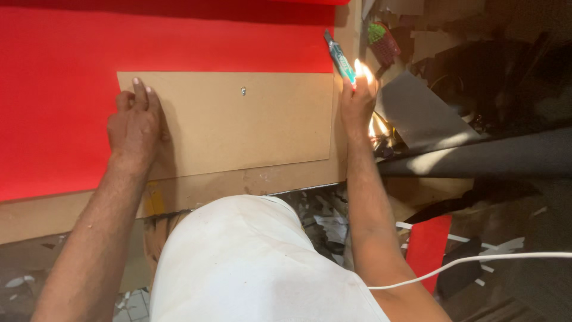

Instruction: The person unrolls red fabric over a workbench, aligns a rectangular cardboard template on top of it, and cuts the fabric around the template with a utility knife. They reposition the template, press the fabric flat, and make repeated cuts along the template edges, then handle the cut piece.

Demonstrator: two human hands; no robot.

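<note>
1. A large red sheet (65, 107) covers the left and far part of the work table (53, 217), lying flat, with its near edge running across the bare brown tabletop.
2. The left hand (134, 126) rests palm down with fingers spread flat, pressing on the left end of a brown cardboard panel (238, 128); it grips nothing.
3. The cardboard panel lies flat on top of the red sheet, its far edge straight against the red and its near edge reaching onto the bare table. A small metal piece (243, 91) sits on the panel near its far edge, about midway along.
4. Near the person, below the table edge, a white garment (250, 262) fills the middle of the view.
5. The right hand (357, 101) is closed around a teal utility knife (340, 58) at the panel's right edge, the tool slanting toward the far left above the knuckles. Strong light washes out the fingers, so the exact grip is hard to make out.
6. Right of the table lie dark scrap boards, a grey sheet (417, 113), a small red basket with something green in it (381, 40), a red offcut (428, 247) and a white cable (476, 260) crossing the near right.
</note>
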